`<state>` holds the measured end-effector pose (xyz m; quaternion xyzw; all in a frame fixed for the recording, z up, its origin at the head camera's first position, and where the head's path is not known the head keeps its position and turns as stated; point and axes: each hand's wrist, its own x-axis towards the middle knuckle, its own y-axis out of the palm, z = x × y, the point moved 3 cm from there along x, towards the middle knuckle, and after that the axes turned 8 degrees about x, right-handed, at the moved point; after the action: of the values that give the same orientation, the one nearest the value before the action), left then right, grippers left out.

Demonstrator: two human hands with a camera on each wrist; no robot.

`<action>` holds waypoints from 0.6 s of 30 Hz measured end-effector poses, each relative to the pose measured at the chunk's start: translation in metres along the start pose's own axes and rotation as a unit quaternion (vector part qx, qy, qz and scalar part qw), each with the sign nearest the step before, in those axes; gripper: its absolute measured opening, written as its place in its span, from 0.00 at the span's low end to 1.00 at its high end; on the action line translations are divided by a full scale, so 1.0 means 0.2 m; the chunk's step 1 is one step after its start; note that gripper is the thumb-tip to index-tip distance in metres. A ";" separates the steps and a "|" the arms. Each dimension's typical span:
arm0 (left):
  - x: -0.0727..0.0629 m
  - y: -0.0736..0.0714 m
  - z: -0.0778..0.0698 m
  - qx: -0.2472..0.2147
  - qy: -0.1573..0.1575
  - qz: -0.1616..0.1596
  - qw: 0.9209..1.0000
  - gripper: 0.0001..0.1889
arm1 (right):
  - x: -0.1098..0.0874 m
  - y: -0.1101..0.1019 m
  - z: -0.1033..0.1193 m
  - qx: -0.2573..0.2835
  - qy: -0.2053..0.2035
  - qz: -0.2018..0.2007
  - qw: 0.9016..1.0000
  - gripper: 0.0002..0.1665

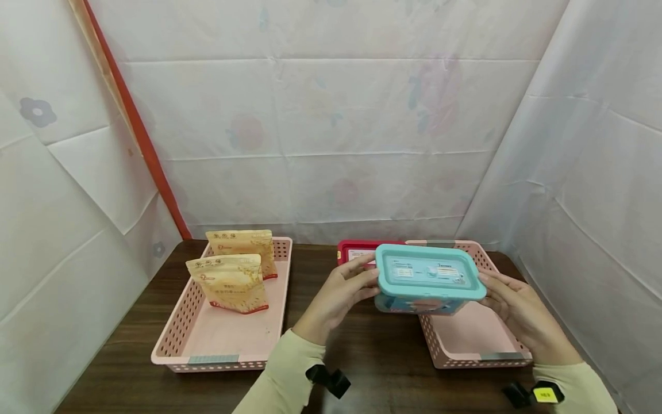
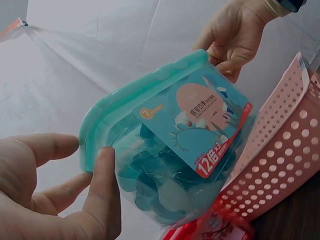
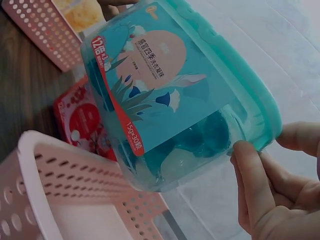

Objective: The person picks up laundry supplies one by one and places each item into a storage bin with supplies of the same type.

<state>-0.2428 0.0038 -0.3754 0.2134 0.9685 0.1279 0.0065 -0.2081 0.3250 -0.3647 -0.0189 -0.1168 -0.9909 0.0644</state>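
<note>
A clear box of laundry pods [image 1: 427,273] with a teal lid is held up between both hands, above the table and overlapping the right basket in the head view. My left hand [image 1: 341,293] pinches the lid's left end between thumb and fingers. At the opposite end, my right hand [image 1: 522,313] grips the lid's rim the same way. Blue and teal pods show through the side of the box [image 2: 165,185], under a printed label [image 3: 145,75]. Behind it a red-lidded box [image 1: 357,250] stands on the table, partly hidden.
On the right is a pink perforated basket [image 1: 481,359]. Another pink basket [image 1: 258,345], at the left, holds two yellow pouches [image 1: 230,284] standing upright. Both rest on a dark wooden table [image 1: 372,362], with white curtains [image 1: 310,115] hanging behind and at the sides.
</note>
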 end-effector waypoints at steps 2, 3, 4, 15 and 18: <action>0.01 0.02 0.01 -0.002 -0.001 0.001 1.000 0.25 | -0.01 -0.02 0.01 0.009 -0.003 0.001 1.000 0.16; 0.02 0.04 0.01 -0.006 -0.002 0.002 1.000 0.25 | -0.01 -0.04 0.01 0.011 -0.003 0.000 1.000 0.16; 0.02 0.05 0.02 -0.007 -0.003 0.002 1.000 0.25 | -0.01 -0.05 0.01 0.012 -0.002 -0.001 1.000 0.17; 0.09 0.18 0.05 -0.018 -0.010 0.010 1.000 0.24 | -0.05 -0.19 0.02 0.020 -0.013 -0.006 1.000 0.19; 0.11 0.20 0.06 -0.020 -0.009 0.011 1.000 0.24 | -0.05 -0.22 0.03 0.030 -0.016 -0.014 0.999 0.19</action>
<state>-0.2453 0.0509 -0.3761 0.2252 0.9632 0.1453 0.0184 -0.2032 0.3700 -0.3687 -0.0310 -0.1480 -0.9873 0.0495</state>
